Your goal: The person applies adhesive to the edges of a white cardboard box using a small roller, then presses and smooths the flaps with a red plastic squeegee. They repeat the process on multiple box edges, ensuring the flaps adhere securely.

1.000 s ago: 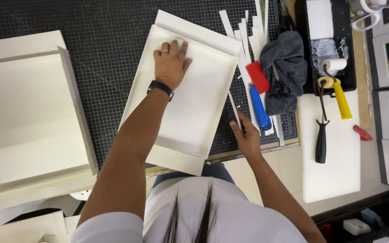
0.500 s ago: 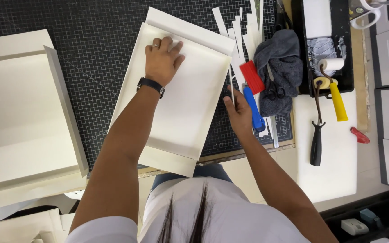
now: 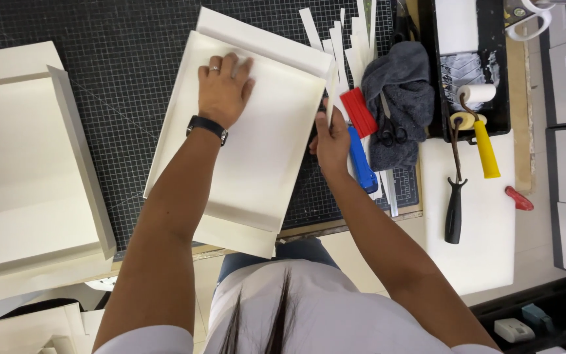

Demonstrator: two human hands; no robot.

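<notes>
The white cardboard tray (image 3: 257, 151) lies on my black cutting mat (image 3: 99, 46), my left hand (image 3: 223, 88) pressed flat and spread inside it. My right hand (image 3: 332, 141) pinches its right wall (image 3: 327, 88). Just beside lie paper strips (image 3: 335, 39) and a grey cloth (image 3: 397, 98).

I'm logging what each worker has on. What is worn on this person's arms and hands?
The left hand has a ring on one finger and a black wristwatch at the wrist. The right hand shows nothing worn. Both forearms are bare; short white sleeves cover only the upper arms.
</notes>
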